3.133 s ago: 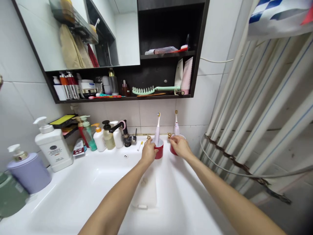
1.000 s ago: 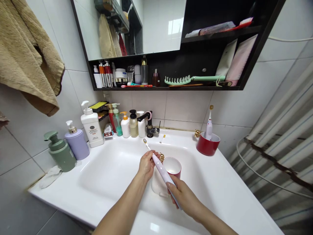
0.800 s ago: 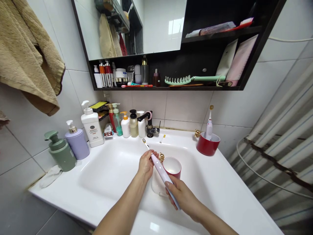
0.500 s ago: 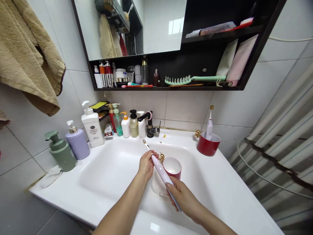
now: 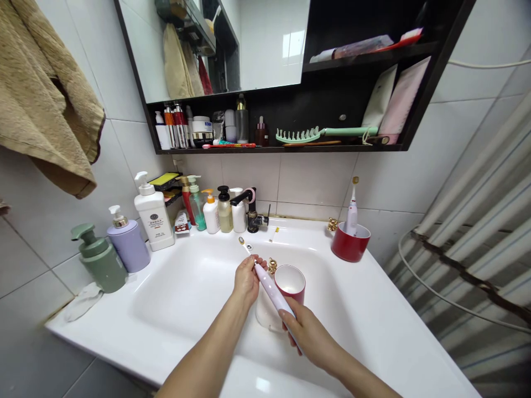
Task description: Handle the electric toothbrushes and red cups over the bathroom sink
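Observation:
A pale pink electric toothbrush (image 5: 269, 285) slants over the sink, its brush head pointing up and left toward the tap. My right hand (image 5: 305, 329) is closed round the lower handle, thumb on top. Around the neck, just below the brush head, the fingers of my left hand (image 5: 248, 279) are closed. Behind the handle, in the basin, stands a red cup (image 5: 296, 294) with a white inside. A small gold figure (image 5: 272, 265) shows beside that cup, partly covered by my left fingertips. Under the toothbrush lies a whitish, see-through object (image 5: 265, 315), mostly hidden.
The black tap (image 5: 252, 210) rises at the back of the white sink (image 5: 174, 298). Several pump bottles (image 5: 154, 218) line the left and rear rim. On the right rim a red holder (image 5: 350, 246) carries another electric toothbrush (image 5: 352, 215). A dark mirror cabinet (image 5: 265, 150) overhangs the back.
The view has shifted slightly, so everything sits a little further left. Both hands keep the same hold on the toothbrush.

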A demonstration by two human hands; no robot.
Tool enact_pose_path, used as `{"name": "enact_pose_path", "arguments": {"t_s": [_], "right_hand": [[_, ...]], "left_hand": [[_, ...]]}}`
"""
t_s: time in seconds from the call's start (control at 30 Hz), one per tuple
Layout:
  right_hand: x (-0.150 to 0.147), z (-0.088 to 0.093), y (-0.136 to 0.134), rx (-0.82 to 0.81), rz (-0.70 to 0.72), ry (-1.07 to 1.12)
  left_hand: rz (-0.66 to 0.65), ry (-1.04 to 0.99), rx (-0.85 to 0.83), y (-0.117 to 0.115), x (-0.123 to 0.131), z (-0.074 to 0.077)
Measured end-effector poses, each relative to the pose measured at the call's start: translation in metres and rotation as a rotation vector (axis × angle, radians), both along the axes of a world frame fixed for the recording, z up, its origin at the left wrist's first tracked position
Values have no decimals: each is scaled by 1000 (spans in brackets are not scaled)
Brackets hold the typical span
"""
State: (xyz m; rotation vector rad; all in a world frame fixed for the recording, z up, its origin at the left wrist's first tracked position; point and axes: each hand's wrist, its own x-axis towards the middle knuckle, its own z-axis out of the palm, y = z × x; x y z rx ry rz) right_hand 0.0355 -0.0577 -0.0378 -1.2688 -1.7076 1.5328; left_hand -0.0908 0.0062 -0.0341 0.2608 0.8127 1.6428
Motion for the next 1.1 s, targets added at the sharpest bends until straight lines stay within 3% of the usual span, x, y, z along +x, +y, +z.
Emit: {"name": "enact_pose_path", "arguments": {"t_s": [0.13,0.27,0.43,0.6,0.9,1.1], "right_hand": [[1,-1,0,-54,25,30],[0,2,-1,-10,-4,-5],[-1,6,-2,-155,29,99],[3,-1,1,53,6,-55],[2,1,-1,-67,22,-15],[7,3,-1,8,5,-64]], "left_hand": [[-1,4,-5,0,0,0],[-2,2,12,0,0,-1],[1,8,-16,0,0,0],[-25,52,-27,0,-2,-1],[-2,147,-49,2,-3,-5],[59,179,-66,7,-5,-2]]}}
